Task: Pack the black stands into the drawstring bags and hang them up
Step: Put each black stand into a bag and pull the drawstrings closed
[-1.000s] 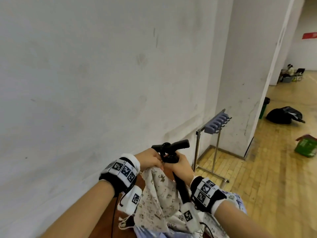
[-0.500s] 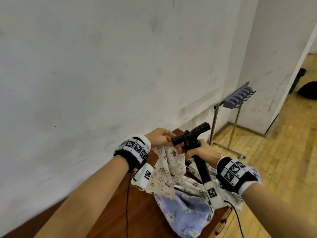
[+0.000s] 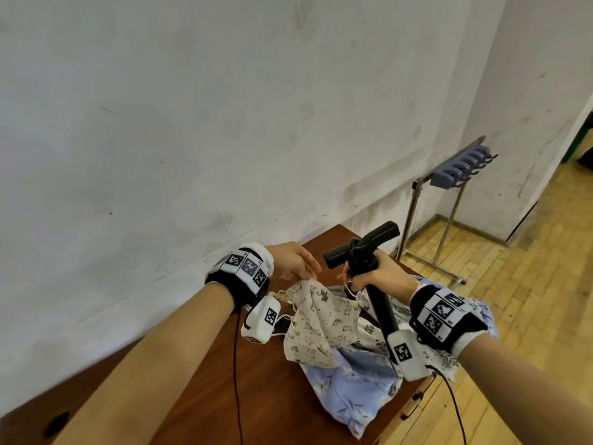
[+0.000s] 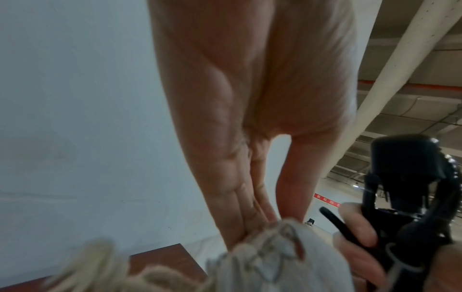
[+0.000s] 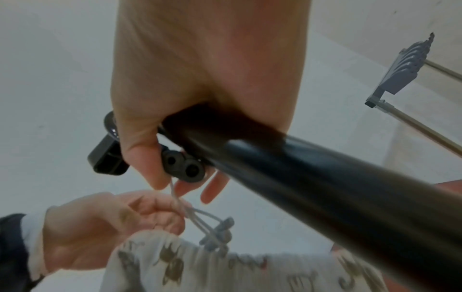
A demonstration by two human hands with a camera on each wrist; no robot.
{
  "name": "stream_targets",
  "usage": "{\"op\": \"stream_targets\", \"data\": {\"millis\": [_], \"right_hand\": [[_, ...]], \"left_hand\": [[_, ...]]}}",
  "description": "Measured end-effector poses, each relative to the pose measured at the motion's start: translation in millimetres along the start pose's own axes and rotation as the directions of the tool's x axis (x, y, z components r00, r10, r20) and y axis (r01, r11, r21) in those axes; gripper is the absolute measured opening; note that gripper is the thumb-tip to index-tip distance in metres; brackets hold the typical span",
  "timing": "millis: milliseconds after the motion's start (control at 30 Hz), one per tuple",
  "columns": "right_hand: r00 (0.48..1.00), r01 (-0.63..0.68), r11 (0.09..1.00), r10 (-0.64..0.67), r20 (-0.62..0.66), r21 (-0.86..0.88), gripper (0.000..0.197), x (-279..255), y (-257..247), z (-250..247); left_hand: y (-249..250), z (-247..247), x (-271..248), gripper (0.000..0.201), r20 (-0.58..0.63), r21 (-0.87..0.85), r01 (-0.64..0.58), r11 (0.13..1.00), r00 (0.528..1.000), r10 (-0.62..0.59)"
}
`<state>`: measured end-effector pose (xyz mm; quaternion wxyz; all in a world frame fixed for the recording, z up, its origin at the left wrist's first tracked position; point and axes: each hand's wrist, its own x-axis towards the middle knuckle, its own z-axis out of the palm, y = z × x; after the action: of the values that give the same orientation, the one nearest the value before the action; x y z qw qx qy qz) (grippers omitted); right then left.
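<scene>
Two hands work over a brown table (image 3: 205, 396); one black stand, two cloth bags and one hook rack are in sight. Nearest lies the blue bag (image 3: 349, 390), flat on the table near its right edge. Above it, the right hand (image 3: 382, 274) is curled round the stand (image 3: 362, 248) just below its crossbar, the pole slanting down past the wrist; its thumb and fingertips also pinch a thin cord (image 5: 175, 195). Beside it, slightly apart, the left hand (image 3: 293, 260) pinches the rim of the cream bag (image 3: 321, 319) between near-straight fingers (image 4: 240, 213) and thumb, the cloth hanging down to the table. Farther off, by the white wall (image 3: 192, 123), stands the rack (image 3: 462, 165) on metal legs.
</scene>
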<state>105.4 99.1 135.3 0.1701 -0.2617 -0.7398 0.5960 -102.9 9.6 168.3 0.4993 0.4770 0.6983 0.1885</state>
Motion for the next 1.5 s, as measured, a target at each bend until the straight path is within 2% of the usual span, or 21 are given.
{"op": "stream_targets", "data": {"millis": [100, 200, 300, 400, 467, 567, 633, 733, 800, 867, 933, 1100, 1200, 1300, 1433, 1500], "right_hand": [[1.000, -0.015, 0.999, 0.014, 0.012, 0.029, 0.023, -1, 2, 0], [1.000, 0.011, 0.997, -0.013, 0.014, 0.076, 0.019, -3, 2, 0], [1.000, 0.000, 0.973, -0.004, 0.018, 0.231, 0.027, -1, 1, 3], [0.999, -0.012, 0.953, -0.004, 0.052, 0.303, 0.023, 4, 0, 8], [0.997, -0.030, 0.957, 0.007, 0.079, 0.288, 0.018, 8, -1, 12], [0.996, -0.069, 0.967, 0.055, 0.063, 0.244, 0.016, 12, -2, 18], [0.998, -0.059, 0.974, 0.061, -0.001, 0.220, 0.019, 15, -2, 23], [0.994, 0.018, 0.985, 0.001, -0.113, 0.172, 0.023, 19, -1, 30], [0.986, 0.058, 0.986, -0.032, -0.165, 0.157, 0.015, 22, -1, 33], [0.983, 0.060, 0.985, -0.030, -0.181, 0.160, 0.009, 25, -3, 35], [0.991, 0.036, 0.988, -0.017, -0.130, 0.151, 0.009, 26, -5, 36], [0.998, 0.030, 0.996, -0.034, 0.049, 0.082, 0.023, 24, -14, 42], [0.996, 0.039, 0.999, -0.041, 0.084, 0.031, 0.026, 24, -13, 46], [0.996, 0.020, 0.999, -0.024, 0.089, 0.044, 0.024, 23, -11, 51], [0.981, -0.040, 0.999, 0.044, 0.191, -0.029, 0.030, 26, -7, 59], [0.955, -0.084, 0.992, 0.108, 0.275, -0.095, 0.029, 26, -5, 62]], "left_hand": [[-10, -1, 0, 0.033, 0.037, -0.043, 0.064, 0.997, 0.997, -0.062], [-15, -5, -2, 0.033, 0.075, 0.020, 0.122, 0.992, 0.990, -0.123], [-25, -6, 0, 0.040, 0.121, 0.002, 0.215, 0.977, 0.969, -0.213], [-33, -5, 5, 0.039, 0.031, 0.035, 0.266, 0.963, 0.963, -0.267], [-34, -5, 7, 0.035, -0.059, 0.127, 0.259, 0.957, 0.965, -0.254], [-31, -5, 7, 0.033, -0.079, 0.149, 0.218, 0.965, 0.975, -0.208], [-29, -4, 7, 0.034, -0.043, -0.051, 0.196, 0.979, 0.979, -0.199], [-27, -7, 8, 0.035, -0.016, -0.331, 0.163, 0.929, 0.984, -0.178], [-28, -11, 7, 0.037, 0.009, -0.390, 0.151, 0.908, 0.987, -0.160], [-28, -13, 5, 0.036, 0.042, -0.373, 0.151, 0.915, 0.988, -0.145], [-28, -14, 3, 0.034, 0.072, -0.328, 0.150, 0.933, 0.988, -0.134], [-30, -17, -2, 0.033, 0.165, -0.213, 0.118, 0.970, 0.983, -0.083], [-31, -20, -5, 0.029, 0.113, -0.071, 0.062, 0.996, 0.992, -0.054], [-26, -23, -9, 0.024, -0.058, 0.020, -0.010, 1.000, 0.998, 0.011], [-18, -27, -4, 0.033, -0.232, -0.031, -0.107, 0.994, 0.968, 0.097], [-10, -28, -5, 0.038, -0.360, -0.021, -0.168, 0.986, 0.921, 0.149]]}}
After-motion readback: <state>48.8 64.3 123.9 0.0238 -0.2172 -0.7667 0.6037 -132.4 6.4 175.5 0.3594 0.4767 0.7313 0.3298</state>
